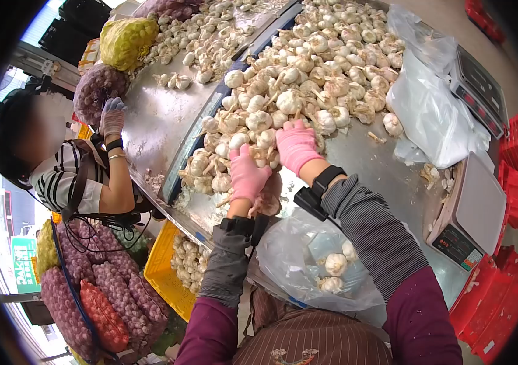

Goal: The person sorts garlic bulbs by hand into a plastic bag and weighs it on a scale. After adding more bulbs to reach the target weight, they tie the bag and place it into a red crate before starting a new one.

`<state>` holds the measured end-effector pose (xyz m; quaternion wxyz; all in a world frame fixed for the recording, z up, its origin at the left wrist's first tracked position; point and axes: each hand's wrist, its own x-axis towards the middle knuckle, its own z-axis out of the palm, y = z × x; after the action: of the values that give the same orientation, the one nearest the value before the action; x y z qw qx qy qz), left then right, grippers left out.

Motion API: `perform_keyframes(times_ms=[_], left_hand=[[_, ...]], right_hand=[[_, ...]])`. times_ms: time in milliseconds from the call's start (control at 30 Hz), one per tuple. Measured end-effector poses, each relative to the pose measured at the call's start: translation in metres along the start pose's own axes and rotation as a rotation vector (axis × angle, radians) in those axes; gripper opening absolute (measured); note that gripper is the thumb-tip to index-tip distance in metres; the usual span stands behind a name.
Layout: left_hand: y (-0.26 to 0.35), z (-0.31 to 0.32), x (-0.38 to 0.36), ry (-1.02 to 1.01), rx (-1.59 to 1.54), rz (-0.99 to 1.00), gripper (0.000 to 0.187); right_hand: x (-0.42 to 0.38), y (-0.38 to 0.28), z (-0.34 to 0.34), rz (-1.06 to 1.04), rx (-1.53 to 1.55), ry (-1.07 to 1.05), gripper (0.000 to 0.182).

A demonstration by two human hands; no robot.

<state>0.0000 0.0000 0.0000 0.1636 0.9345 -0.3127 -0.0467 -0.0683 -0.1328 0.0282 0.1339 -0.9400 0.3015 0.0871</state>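
Note:
Both of my hands wear pink gloves and work at the near edge of a large heap of garlic bulbs (326, 67) on a metal table. My left hand (248, 176) is bent round a garlic bulb (269, 193), which shows below its palm. To its right, my right hand (298, 146) lies on the heap with its fingers curled over a garlic bulb; the fingers largely hide what they grip. In front of my body lies a clear plastic bag (289, 252) with several garlic bulbs (336, 264) in it.
Scales (469, 201) and white plastic bags (429, 103) stand right, beside red crates (484, 304). A yellow crate (164, 274) of garlic is below left. Across a blue-edged divider (210, 106), another person (82, 176) touches a net sack (98, 91). More net sacks (113, 292) are piled lower left.

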Motion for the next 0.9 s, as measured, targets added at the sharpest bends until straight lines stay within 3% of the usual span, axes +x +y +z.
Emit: perform_keyframes(times_ms=[33, 100, 167, 200, 233, 300, 333, 367, 400, 467, 500, 633, 667, 700, 767, 833, 900], left_hand=[[-0.008, -0.002, -0.005, 0.054, -0.154, 0.051, 0.039], [-0.030, -0.007, -0.005, 0.093, -0.336, 0.082, 0.036], [-0.041, -0.027, -0.017, -0.299, -1.393, -0.313, 0.033], [-0.050, -0.020, -0.017, -0.329, -1.704, -0.369, 0.040], [-0.047, -0.025, -0.020, -0.319, -1.707, -0.384, 0.040], [-0.032, -0.039, -0.031, -0.606, -2.362, -0.692, 0.051], [-0.032, -0.031, -0.035, -0.798, -2.618, -0.671, 0.060], [-0.032, -0.025, -0.037, -0.894, -2.675, -0.663, 0.061], [-0.024, -0.026, -0.040, -0.941, -2.735, -0.686, 0.058], [-0.009, -0.038, -0.045, -1.000, -2.791, -0.713, 0.055], [-0.003, -0.045, -0.048, -0.970, -2.728, -0.630, 0.049], [0.019, -0.062, -0.076, -1.004, -2.466, -0.441, 0.029], [0.031, -0.070, -0.086, -0.995, -2.367, -0.444, 0.022], [0.044, -0.074, -0.093, -1.033, -2.369, -0.445, 0.022], [0.065, -0.082, -0.110, -1.074, -2.216, -0.284, 0.018], [0.087, -0.090, -0.132, -1.021, -2.169, -0.322, 0.017], [0.092, -0.086, -0.143, -1.199, -1.912, -0.249, 0.015]], right_hand=[[0.002, 0.011, 0.004, 0.001, -0.015, -0.064, 0.032], [0.015, 0.021, 0.009, 0.050, 0.126, -0.097, 0.027], [0.014, 0.039, 0.014, -0.178, -0.008, -0.021, 0.028], [0.007, 0.042, 0.016, -0.271, 0.014, 0.158, 0.029], [-0.008, 0.037, 0.009, -0.282, 0.014, 0.146, 0.029], [-0.041, 0.025, -0.008, -0.188, 1.091, -0.065, 0.032], [-0.047, 0.029, 0.007, -0.103, 1.640, -0.323, 0.032], [-0.054, 0.033, 0.021, 0.014, 2.175, -0.595, 0.035], [-0.074, 0.018, 0.010, 0.169, 2.455, -0.547, 0.042], [-0.097, 0.005, -0.009, 0.164, 2.595, -0.555, 0.041], [-0.106, 0.005, -0.013, 0.155, 2.739, -0.555, 0.043], [-0.145, 0.023, -0.003, 0.006, 2.612, -0.282, 0.046], [-0.159, 0.028, -0.013, -0.009, 2.575, -0.275, 0.035], [-0.169, 0.036, -0.020, 0.003, 2.570, -0.239, 0.035], [-0.192, 0.049, -0.028, -0.214, 2.443, -0.219, 0.025], [-0.221, 0.055, -0.042, -0.071, 2.381, -0.102, 0.020], [-0.246, 0.066, -0.043, 0.049, 2.182, -0.076, 0.017]])
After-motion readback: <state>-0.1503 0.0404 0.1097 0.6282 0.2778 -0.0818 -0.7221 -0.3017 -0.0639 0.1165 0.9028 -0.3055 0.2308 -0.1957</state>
